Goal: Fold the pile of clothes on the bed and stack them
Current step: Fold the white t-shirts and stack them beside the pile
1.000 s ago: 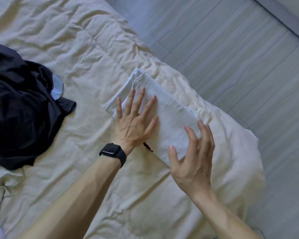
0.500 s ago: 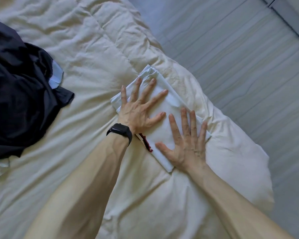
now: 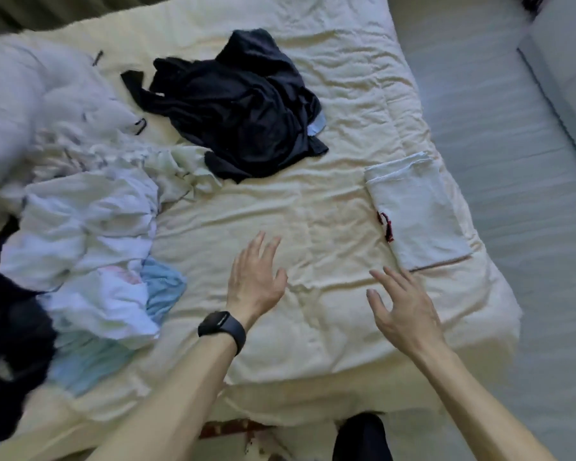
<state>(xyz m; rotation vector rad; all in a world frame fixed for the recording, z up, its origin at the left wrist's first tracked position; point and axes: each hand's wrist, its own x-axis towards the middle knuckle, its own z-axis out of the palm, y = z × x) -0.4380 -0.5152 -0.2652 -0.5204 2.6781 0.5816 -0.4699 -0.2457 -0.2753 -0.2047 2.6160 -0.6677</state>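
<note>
- While a folded white cloth rectangle (image 3: 419,211) lay flat by the bed's right edge, a small red loop (image 3: 385,226) showing at its left side, neither hand touched it.
- Two lots of clothes lay unfolded. A crumpled black garment (image 3: 240,108) sat toward the far edge, and a tangled heap of white and pale blue clothes (image 3: 97,254) sat along the left edge. Both were well apart from the folded piece.
- The left hand (image 3: 255,277), with a black watch (image 3: 222,331) on its wrist, was over the bare cream bedspread (image 3: 313,201) toward the near edge, fingers spread and holding nothing.
- The right hand (image 3: 403,304) was just beside the folded rectangle's near corner, fingers also splayed and empty. Whether either palm rested on the bedspread could not be told.
- By my reading, the step in hand was the gap between garments: one piece was done and placed as the base of the stack, and the next was not yet picked.
- The next move probably called for a reach toward the heap or the black garment. One piece would need drawing free of the tangle and spreading flat on the bare middle of the bed.
</note>
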